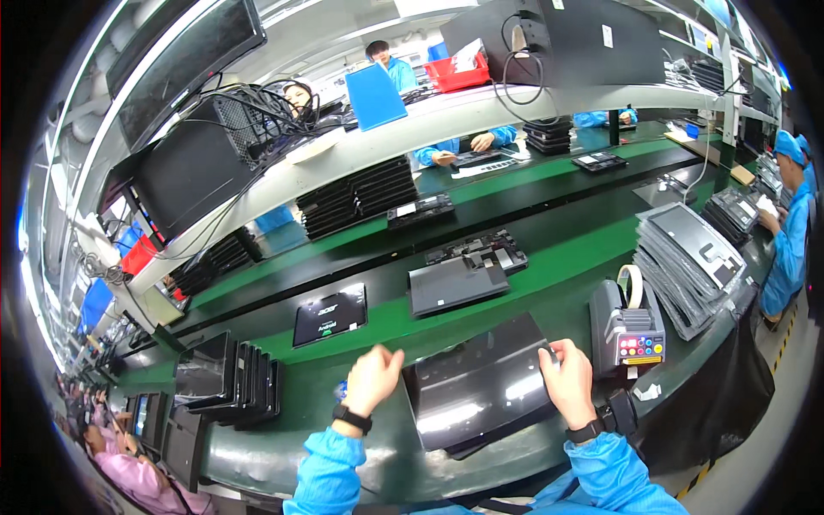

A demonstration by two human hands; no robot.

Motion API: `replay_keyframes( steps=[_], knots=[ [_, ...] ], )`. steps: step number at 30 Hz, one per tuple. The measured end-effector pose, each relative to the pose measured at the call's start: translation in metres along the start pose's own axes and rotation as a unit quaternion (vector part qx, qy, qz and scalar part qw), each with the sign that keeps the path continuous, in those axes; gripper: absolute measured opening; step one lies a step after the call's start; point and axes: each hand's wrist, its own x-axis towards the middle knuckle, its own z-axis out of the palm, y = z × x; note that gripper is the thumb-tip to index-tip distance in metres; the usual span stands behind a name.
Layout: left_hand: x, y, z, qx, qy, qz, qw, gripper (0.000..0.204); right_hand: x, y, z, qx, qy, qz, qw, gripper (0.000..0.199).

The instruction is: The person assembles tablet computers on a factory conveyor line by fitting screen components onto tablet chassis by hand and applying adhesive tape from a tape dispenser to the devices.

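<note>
A glossy black tablet-sized panel [485, 378] lies tilted in front of me, with another dark layer showing under its near edge. My right hand [568, 382] grips its right edge, thumb on top. Just off the panel's left side is my left hand [369, 378], raised with its fingers curled together; whatever they may pinch is hidden. A small blue thing [341, 390] shows beside that hand, partly covered. Beyond it, a tablet [330, 316] lies face up with its screen lit.
A grey tape dispenser [627, 330] stands right of the panel, beside stacked bagged panels [687, 266]. Upright tablets [232, 378] stand at left. Laptop parts [459, 283] lie on the green and black conveyor [562, 257]. Co-workers in blue work across the line and at far right.
</note>
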Motion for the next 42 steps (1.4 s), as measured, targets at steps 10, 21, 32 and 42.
replay_keyframes(
  steps=[10, 21, 32, 42],
  knots=[
    [-0.065, -0.015, 0.036, -0.163, -0.052, -0.026, 0.985, 0.045, -0.009, -0.004, 0.010, -0.118, 0.071, -0.034, 0.990, 0.024],
    [-0.082, -0.006, 0.019, -0.396, -0.032, -0.020, 0.917, 0.040, -0.011, -0.011, -0.003, -0.027, 0.080, -0.040, 0.996, 0.032],
    [-0.074, 0.044, -0.030, -0.432, 0.051, 0.119, 0.892, 0.029, 0.011, -0.017, 0.020, 0.423, 0.023, -0.022, 0.906, 0.025],
    [-0.058, 0.058, 0.011, -0.495, 0.294, 0.102, 0.811, 0.025, -0.048, 0.001, -0.019, 0.205, 0.139, -0.004, 0.969, 0.018]
  ],
)
